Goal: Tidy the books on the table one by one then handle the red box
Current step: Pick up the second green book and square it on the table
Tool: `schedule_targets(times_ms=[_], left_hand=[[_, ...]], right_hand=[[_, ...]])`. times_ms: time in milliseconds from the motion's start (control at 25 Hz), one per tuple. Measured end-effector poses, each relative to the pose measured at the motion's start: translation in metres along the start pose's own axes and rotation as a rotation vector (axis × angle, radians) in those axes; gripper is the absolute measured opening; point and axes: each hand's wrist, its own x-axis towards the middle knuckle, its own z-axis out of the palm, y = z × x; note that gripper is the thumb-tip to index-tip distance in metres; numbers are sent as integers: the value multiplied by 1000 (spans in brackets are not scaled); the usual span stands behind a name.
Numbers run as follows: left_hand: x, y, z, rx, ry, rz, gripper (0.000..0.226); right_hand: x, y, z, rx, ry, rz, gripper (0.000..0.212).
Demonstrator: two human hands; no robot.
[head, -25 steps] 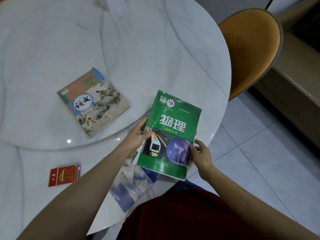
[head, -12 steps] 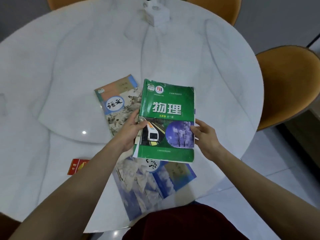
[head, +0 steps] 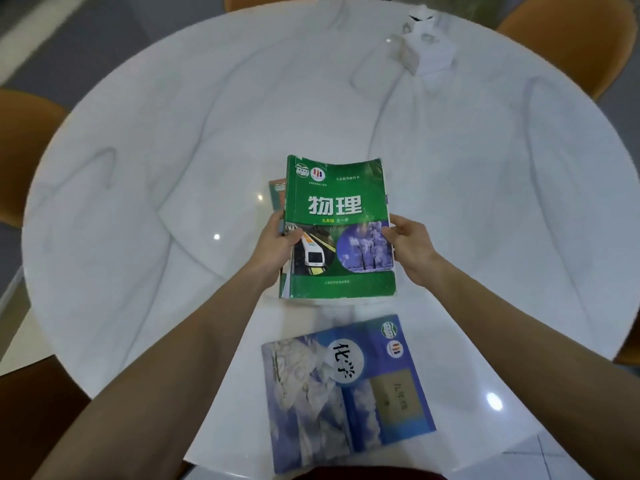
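A green textbook (head: 337,202) lies over a second book (head: 276,194) at the middle of the round white marble table (head: 138,168); only that lower book's left corner shows. My left hand (head: 277,244) grips the green book's left edge. On the right edge, my right hand (head: 408,244) holds it too. A blue textbook (head: 343,393) lies flat near the table's front edge, below the green one. The red box is out of sight in this view.
A white tissue box (head: 427,46) stands at the far right of the table. Orange chairs (head: 571,39) ring the table at the back right and at the left (head: 24,147). Grey floor shows at the upper left.
Both hands have carried the green book away from me and to the left, over the book at the table's middle, now almost covered. The view shifted; the red box dropped out of sight.
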Motion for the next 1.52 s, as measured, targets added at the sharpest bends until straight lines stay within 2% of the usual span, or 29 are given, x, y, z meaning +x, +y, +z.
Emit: schedule_targets(times_ms=[200,440,760,880,1080,1280,1520], left_hand=[[29,2,-8,-52,112,-28,47],[53,-8,-6,-50,162,-69,46],[57,-22,5,473,330,16,33],[59,-31,5,718,349,-34,35],[60,-36,-3,785,301,-53,39],[60,-39,-3,786,271,-25,40],[58,-37,1,821,241,-77,44]], right_hand=[[51,-16,22,-106,-38,5,30],[89,-11,34,-210,-57,36,29],[99,-3,39,-546,10,-51,30],[98,0,43,-682,42,-96,28],[95,9,56,-826,143,-118,28],[94,14,54,-807,166,-79,28],[92,12,49,-726,129,-40,29]])
